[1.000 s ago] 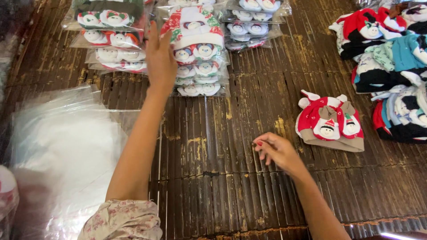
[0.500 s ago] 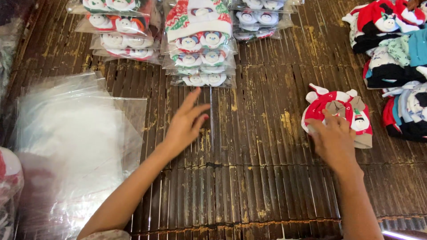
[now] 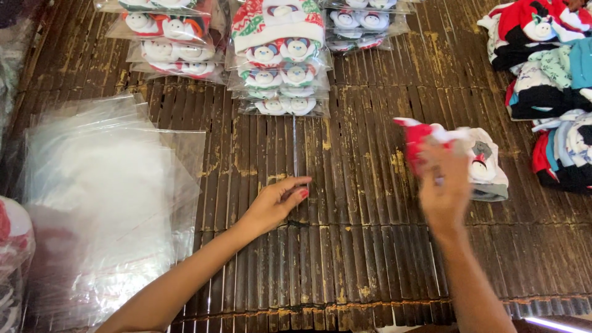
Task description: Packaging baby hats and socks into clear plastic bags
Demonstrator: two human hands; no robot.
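Note:
My left hand (image 3: 277,200) lies flat on the dark slatted table (image 3: 345,259), its fingertips touching the near end of a thin clear plastic piece (image 3: 296,148) that runs away from me; whether it grips it I cannot tell. My right hand (image 3: 444,188) is blurred with motion and grips a red and white knitted hat (image 3: 416,132), raised off a small pile. Another hat with a snowman face (image 3: 487,169) lies just right of that hand on the table.
A loose stack of clear plastic bags (image 3: 111,191) lies at the left. Bagged hats stand in stacks along the far edge (image 3: 280,61) (image 3: 172,37) (image 3: 364,28). Unbagged hats are piled at the right (image 3: 549,68). The table's front edge runs along the bottom.
My left hand came back from the bagged stack to the middle of the table. My right hand moved right onto the hat pile and lifted a red and white hat.

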